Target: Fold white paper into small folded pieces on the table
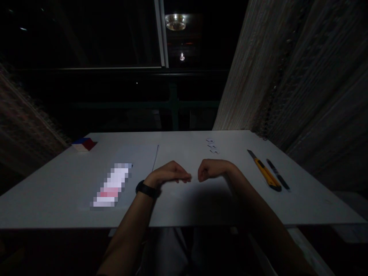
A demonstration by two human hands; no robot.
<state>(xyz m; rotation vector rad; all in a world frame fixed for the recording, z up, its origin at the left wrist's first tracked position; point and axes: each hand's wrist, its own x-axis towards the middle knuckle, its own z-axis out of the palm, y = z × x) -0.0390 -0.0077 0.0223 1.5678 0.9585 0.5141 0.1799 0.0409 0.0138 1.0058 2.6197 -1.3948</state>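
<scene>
Both my hands hover over the middle of the white table [201,214], fingertips curled down and facing each other a small gap apart. My left hand [169,174] has a black watch on its wrist and its fingers are pinched together. My right hand [211,170] is also curled closed. Whatever they pinch is too small or too dim to make out. A white sheet [138,159] lies just left of my left hand.
A yellow utility knife [266,171] and a black pen [277,174] lie side by side at the right. Small paper pieces [212,145] sit at the back centre. A colourful cube [83,144] rests at the back left corner. Curtains hang on both sides.
</scene>
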